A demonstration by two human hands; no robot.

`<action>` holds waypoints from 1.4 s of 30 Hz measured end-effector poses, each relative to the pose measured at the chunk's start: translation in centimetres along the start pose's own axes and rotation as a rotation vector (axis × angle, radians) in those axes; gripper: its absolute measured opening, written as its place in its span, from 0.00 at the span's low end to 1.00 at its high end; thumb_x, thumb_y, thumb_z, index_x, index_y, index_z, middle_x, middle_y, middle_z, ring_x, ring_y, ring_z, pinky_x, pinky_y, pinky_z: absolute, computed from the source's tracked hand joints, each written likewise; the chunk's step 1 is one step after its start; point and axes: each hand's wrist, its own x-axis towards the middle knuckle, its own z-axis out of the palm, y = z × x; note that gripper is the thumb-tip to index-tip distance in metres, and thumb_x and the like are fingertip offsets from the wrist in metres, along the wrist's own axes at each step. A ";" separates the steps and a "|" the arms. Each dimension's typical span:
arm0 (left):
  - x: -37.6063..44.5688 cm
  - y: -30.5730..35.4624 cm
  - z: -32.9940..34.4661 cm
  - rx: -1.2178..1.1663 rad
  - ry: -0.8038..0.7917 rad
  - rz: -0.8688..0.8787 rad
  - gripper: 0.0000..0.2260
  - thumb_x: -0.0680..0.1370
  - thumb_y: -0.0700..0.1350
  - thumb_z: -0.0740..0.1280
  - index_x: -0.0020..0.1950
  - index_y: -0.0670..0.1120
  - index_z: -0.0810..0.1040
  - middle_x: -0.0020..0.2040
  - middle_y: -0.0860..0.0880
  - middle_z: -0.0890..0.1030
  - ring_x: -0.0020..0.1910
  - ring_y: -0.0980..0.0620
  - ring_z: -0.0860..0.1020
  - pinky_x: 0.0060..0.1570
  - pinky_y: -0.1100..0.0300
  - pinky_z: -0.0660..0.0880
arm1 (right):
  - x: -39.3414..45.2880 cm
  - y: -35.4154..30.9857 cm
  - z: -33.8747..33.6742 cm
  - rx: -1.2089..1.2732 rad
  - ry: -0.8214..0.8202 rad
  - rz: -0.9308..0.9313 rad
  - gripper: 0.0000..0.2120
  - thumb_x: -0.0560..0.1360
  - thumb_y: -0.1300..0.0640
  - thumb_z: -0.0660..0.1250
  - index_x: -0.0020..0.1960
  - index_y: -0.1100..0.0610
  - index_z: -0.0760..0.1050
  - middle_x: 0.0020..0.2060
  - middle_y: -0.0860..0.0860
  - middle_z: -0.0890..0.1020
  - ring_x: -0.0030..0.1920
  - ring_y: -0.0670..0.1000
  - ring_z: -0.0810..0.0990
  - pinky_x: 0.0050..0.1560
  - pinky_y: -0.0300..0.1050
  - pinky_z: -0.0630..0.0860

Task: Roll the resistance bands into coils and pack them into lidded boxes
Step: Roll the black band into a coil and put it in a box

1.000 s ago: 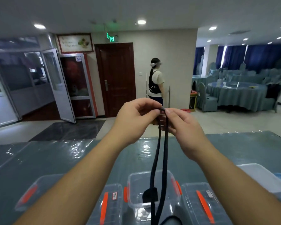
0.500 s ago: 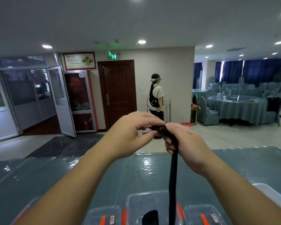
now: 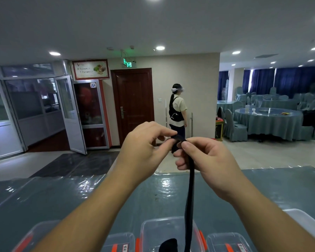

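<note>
Nearest the camera, clear lidded boxes with orange latches line the bottom edge of the grey-blue tabletop (image 3: 62,197). The open box (image 3: 164,231) is the landmark: nothing can be made out inside it. To its left sits a closed box (image 3: 120,242) and to its right another closed box (image 3: 225,242); each lid carries a small white label, its print too small to read. Farther right lies a white lid or tray (image 3: 302,220).

Straight above the open box hangs the black resistance band (image 3: 189,197), its strap running down past the box's rim, with a dark end piece (image 3: 168,245) in front of the box. At the band's top, both hands pinch it: the left hand (image 3: 145,148) holds the started roll between thumb and forefinger, and the right hand (image 3: 205,157) has its fingers curled round the strap just below.

Beyond the open box, across the floor, a person (image 3: 177,110) stands by a brown door (image 3: 133,104). Above it hangs a green exit sign (image 3: 127,63), and left of it a framed poster (image 3: 90,69), lettering blurred. Far right stands a round table (image 3: 267,122) draped in cloth.
</note>
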 end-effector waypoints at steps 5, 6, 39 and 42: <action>-2.3 1.2 2.0 -0.094 0.057 -0.042 0.07 0.79 0.41 0.74 0.56 0.47 0.86 0.46 0.55 0.83 0.48 0.56 0.80 0.48 0.56 0.79 | 0.0 -0.1 0.4 0.089 0.100 -0.008 0.11 0.83 0.58 0.66 0.52 0.56 0.88 0.45 0.59 0.89 0.47 0.55 0.88 0.49 0.48 0.85; -2.5 1.0 2.1 -0.104 0.032 -0.036 0.08 0.79 0.40 0.73 0.57 0.47 0.86 0.47 0.55 0.83 0.48 0.56 0.80 0.48 0.56 0.79 | 0.0 0.0 0.3 0.105 0.101 0.006 0.11 0.83 0.59 0.66 0.52 0.57 0.88 0.46 0.58 0.89 0.49 0.56 0.89 0.50 0.48 0.85; -3.2 1.4 2.3 -0.061 -0.036 -0.166 0.15 0.77 0.46 0.75 0.63 0.51 0.81 0.49 0.59 0.80 0.49 0.59 0.76 0.50 0.71 0.71 | -0.8 0.4 1.0 0.168 0.245 -0.009 0.11 0.75 0.70 0.73 0.51 0.57 0.87 0.46 0.57 0.89 0.51 0.56 0.89 0.51 0.47 0.85; -2.9 0.3 1.7 0.013 -0.141 -0.045 0.20 0.79 0.46 0.72 0.71 0.50 0.79 0.50 0.55 0.81 0.49 0.58 0.75 0.53 0.71 0.69 | -0.8 0.2 0.6 0.150 0.220 0.005 0.10 0.75 0.71 0.73 0.53 0.59 0.83 0.45 0.57 0.89 0.50 0.57 0.89 0.52 0.49 0.85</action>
